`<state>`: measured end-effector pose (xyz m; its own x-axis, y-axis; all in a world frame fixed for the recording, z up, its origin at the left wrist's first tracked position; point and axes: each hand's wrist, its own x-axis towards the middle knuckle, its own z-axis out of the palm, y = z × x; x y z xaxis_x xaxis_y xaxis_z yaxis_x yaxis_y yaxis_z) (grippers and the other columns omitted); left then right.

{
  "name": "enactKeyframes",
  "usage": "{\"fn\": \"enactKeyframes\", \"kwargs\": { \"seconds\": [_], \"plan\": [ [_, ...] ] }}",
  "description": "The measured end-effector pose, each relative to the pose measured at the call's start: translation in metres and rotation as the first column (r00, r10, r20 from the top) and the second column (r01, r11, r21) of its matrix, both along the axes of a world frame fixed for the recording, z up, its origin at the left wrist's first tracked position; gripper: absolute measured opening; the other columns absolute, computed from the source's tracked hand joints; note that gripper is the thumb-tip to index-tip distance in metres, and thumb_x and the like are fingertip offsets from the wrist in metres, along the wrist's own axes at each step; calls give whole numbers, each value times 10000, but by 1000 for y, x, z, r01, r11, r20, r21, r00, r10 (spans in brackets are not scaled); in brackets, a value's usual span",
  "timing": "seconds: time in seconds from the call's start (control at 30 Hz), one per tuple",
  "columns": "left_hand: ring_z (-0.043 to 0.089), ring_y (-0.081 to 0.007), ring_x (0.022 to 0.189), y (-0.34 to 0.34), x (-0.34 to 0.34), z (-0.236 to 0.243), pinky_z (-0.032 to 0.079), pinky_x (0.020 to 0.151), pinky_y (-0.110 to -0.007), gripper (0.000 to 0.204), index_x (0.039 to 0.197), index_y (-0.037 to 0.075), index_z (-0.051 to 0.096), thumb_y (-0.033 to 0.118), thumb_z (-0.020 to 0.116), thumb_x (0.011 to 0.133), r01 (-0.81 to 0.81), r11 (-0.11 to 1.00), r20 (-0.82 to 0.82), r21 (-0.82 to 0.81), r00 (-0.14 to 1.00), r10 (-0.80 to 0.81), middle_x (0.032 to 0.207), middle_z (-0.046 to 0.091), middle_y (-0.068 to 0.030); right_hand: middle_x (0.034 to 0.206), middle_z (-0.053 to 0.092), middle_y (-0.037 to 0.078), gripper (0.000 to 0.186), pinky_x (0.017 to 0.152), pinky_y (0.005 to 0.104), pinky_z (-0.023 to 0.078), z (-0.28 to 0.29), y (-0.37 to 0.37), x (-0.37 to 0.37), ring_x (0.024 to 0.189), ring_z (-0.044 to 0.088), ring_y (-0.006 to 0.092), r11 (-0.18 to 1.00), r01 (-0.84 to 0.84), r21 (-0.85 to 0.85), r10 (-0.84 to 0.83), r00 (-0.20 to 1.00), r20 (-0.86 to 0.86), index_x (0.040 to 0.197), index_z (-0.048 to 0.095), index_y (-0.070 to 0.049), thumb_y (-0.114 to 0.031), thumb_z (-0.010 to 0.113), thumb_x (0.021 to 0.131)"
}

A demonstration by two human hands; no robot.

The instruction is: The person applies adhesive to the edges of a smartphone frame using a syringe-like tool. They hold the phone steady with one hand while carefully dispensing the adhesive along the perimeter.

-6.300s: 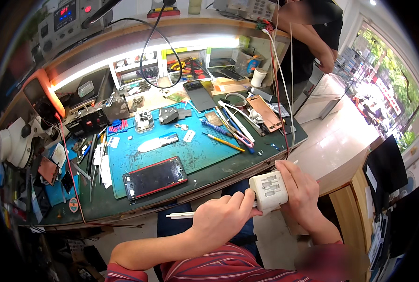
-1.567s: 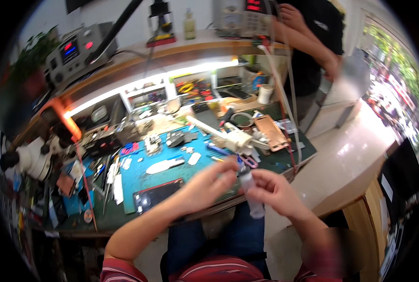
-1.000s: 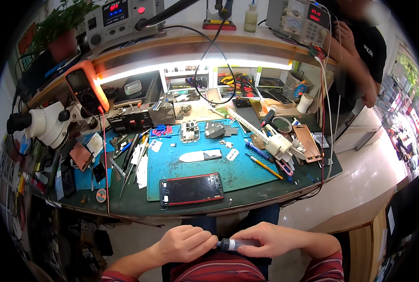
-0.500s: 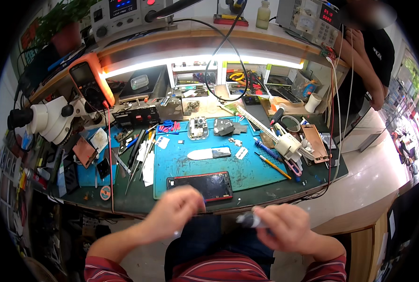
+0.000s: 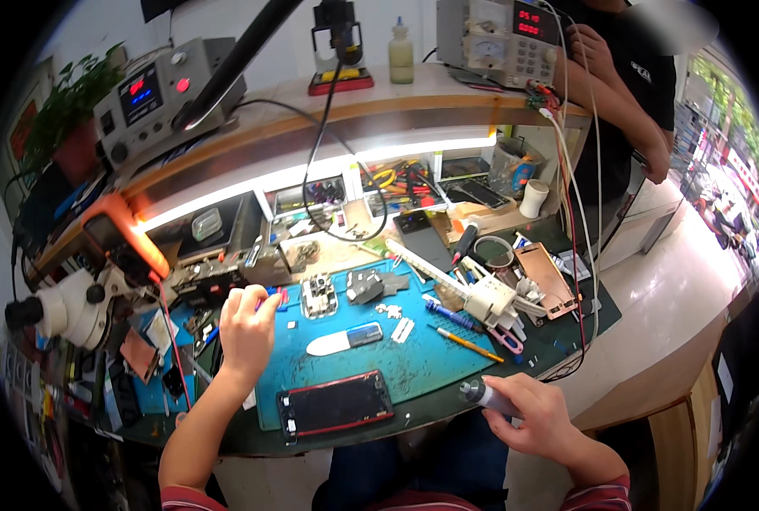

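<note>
My right hand (image 5: pixel 532 416), at the table's front edge, is wrapped round a short grey cylinder with a dark ribbed end (image 5: pixel 475 391); its exact kind is unclear. My left hand (image 5: pixel 248 328) is over the far left of the blue mat (image 5: pixel 435 387), fingers drawn together beside small blue and red pieces (image 5: pixel 283 299). What those fingers pinch, if anything, is hidden. A smartphone with a black face and red frame (image 5: pixel 335 404) lies near the mat's front edge. Beyond it rests a white, blade-shaped piece with a blue and dark end (image 5: pixel 345 338).
A clear box of small parts (image 5: pixel 319 295) and dark pieces (image 5: pixel 371 286) sit at the mat's back. A yellow pen-like tool (image 5: pixel 471 344) and a white long-necked tool (image 5: pixel 486 301) lie right. A microscope (image 5: pixel 60 313) stands left. Another person's arm (image 5: pixel 605 102) is at the back right.
My left hand has moved from above the phone, away and left, to the small blue and red pieces. My right hand still holds the grey cylinder. The head view has shifted.
</note>
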<state>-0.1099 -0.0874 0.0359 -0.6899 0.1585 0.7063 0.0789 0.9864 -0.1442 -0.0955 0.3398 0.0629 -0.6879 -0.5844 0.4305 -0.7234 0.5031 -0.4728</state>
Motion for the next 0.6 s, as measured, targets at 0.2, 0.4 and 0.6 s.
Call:
{"fn": "enactKeyframes", "kwargs": {
  "seconds": [0.2,0.4,0.6],
  "plan": [
    [659,-323,908,72,-75,8,538,772,-401,354,1155,37,661,-10,586,813,315,931,328,186,873,-361,982,675,-156,880,686,80,468,549,313,515,5,17,-14,657,656,223,996,16,-84,-9,997,76,1202,657,-55,-112,792,758],
    [647,-365,1020,99,-248,-2,509,902,-432,213,1097,44,669,107,588,910,269,914,327,304,872,-366,1087,680,-204,860,688,78,484,553,313,517,4,47,-24,640,653,234,996,-16,-85,20,999,42,1206,659,-65,-101,799,744],
    [703,-319,869,86,-349,-8,547,773,-410,91,850,77,740,116,715,771,198,937,533,287,780,-328,841,721,-141,988,693,161,512,707,377,554,3,81,-17,809,681,332,985,159,-73,-152,984,92,1222,660,-52,-96,763,722]
  ]
}}
